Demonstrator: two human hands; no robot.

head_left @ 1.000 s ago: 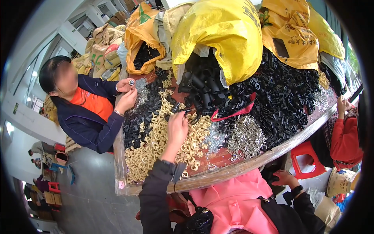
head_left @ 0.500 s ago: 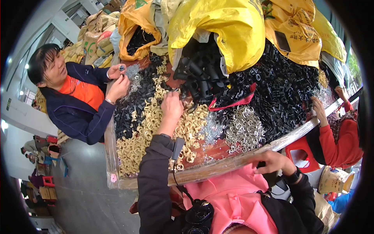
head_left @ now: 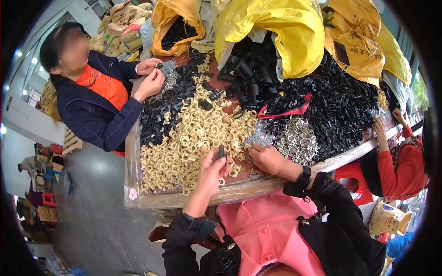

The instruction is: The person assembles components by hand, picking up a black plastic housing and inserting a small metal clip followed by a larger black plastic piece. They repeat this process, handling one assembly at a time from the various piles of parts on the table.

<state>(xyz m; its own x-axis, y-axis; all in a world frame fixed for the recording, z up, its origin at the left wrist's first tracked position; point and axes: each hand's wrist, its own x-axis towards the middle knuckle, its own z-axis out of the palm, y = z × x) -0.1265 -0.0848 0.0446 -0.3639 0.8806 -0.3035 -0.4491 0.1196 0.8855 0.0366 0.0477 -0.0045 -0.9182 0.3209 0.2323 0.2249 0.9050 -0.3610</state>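
My left hand [head_left: 212, 171] is closed around a small black plastic part [head_left: 221, 152], which sticks up from the fingers. It hangs over the near side of a heap of beige plastic buckles [head_left: 184, 142]. To its right, my right hand [head_left: 269, 159] has its fingertips pinched together beside a scatter of tiny silvery metal pieces [head_left: 261, 133]. What those fingertips hold, if anything, is too small to make out. Just beyond the right hand lies a pile of silver metal rings [head_left: 297, 140].
Loose black plastic parts [head_left: 340, 110] cover the table's right side. A yellow sack [head_left: 276, 27] spills black tubular pieces, with a red strap [head_left: 286, 112] nearby. The table's wooden edge [head_left: 221, 198] runs before me. One co-worker [head_left: 106, 96] sits left, another [head_left: 400, 161] right.
My left hand has come back from the far side of the beige heap, now with a black part. The right hand has moved from the table edge to the tiny metal pieces. The view has shifted.
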